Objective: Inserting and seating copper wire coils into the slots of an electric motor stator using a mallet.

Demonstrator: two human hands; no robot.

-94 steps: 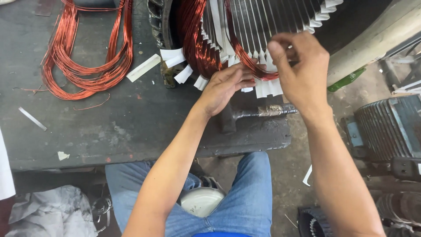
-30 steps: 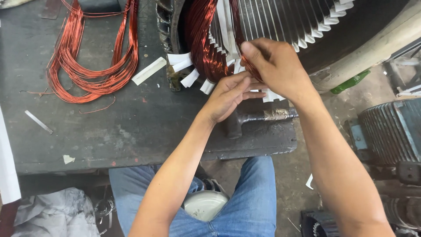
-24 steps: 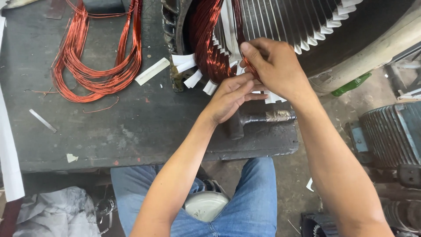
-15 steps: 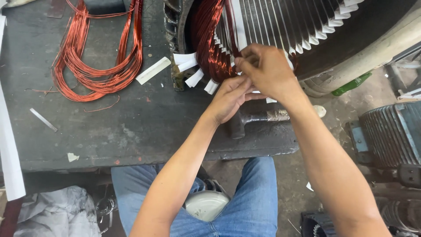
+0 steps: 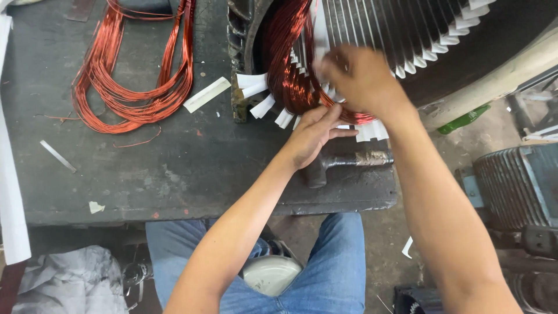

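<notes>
Fingers (image 5: 325, 119) of the left hand (image 5: 311, 136) press flat on the copper coil (image 5: 288, 70) in the motor stator (image 5: 372, 29); the right hand (image 5: 360, 78) pinches its wires. Pulling hard could scratch wires or tear the white paper strips (image 5: 256, 87)

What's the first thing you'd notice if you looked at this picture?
The shiny copper winding packed into the big round motor stator at the top, with white paper strips poking out. Both hands meet there: the right hand on the wires, the left hand just below. A loose copper wire coil lies on the dark workbench, upper left.
</notes>
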